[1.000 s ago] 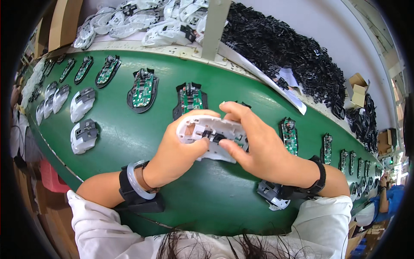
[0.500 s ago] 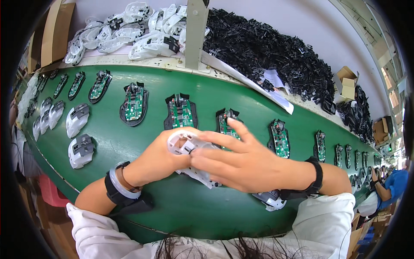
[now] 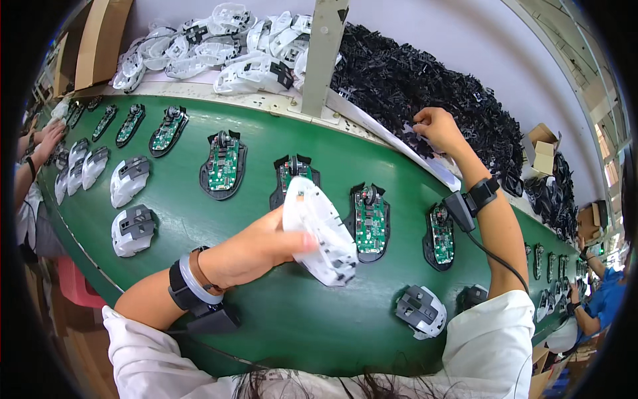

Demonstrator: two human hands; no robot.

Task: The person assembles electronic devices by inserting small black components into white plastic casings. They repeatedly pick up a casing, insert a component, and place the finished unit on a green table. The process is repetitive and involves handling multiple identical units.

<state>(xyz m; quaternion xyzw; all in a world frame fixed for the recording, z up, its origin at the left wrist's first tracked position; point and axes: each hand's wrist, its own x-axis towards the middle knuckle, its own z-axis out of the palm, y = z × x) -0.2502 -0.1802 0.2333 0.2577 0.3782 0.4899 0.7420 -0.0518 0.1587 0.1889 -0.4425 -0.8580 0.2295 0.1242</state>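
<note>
My left hand holds a white plastic mouse shell tilted above the green conveyor belt. My right hand is stretched out to the far side, its fingers pinching into a heap of small black plastic parts; I cannot tell if a part is in its grip. Under the shell lie black mouse bases with green circuit boards, one more to its left.
Assembled white-and-grey mouse shells sit at the left and near my right elbow. A pile of white shells lies at the back. A grey post stands at the belt's far edge. Other people's hands work at the left and right.
My right hand has let go of the white shell and reached out to the black parts heap. My left hand alone now holds the shell, turned on edge.
</note>
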